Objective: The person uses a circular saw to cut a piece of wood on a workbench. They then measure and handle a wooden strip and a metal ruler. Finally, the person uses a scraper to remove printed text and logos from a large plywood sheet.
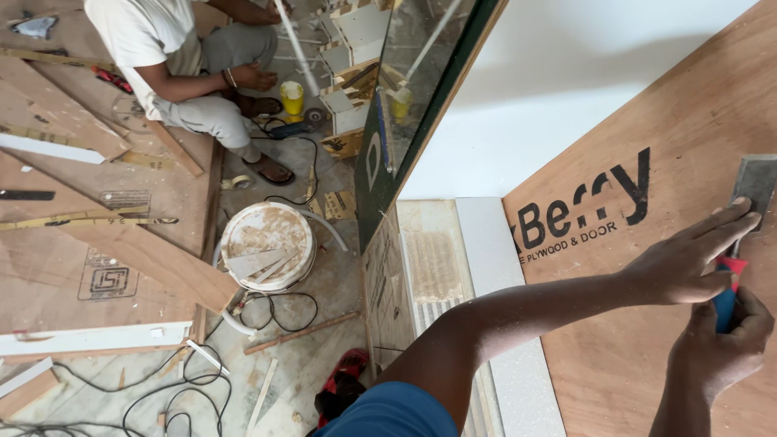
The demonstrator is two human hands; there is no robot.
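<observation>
The plywood sheet (647, 324) fills the right side of the view, reddish-brown with dark printed lettering near its upper left part, and everything else is placed from it. Just left of the sheet runs a pale white board (502, 307), and beyond that a ribbed, dusty panel (433, 275). Above and left of the sheet leans a green-edged mirror panel (421, 89). Well to the left of the sheet, a floor (307, 356) strewn with black cables and wood offcuts carries more brown boards (105, 251) and a round white bucket (267, 245) holding scraps. Farther up from there another person (178, 57) sits low in light clothes, with a small yellow cup (292, 97) beside their foot.

On the sheet's right edge lies a scraper (749, 210), its flat grey blade pressed to the wood and its red-and-blue handle pointing down. The left hand (688, 259) reaches across the sheet, its grip spread, with long fingers laid flat over the blade's lower part. The right hand (724, 340) sits just below it, its grip closed around the handle.
</observation>
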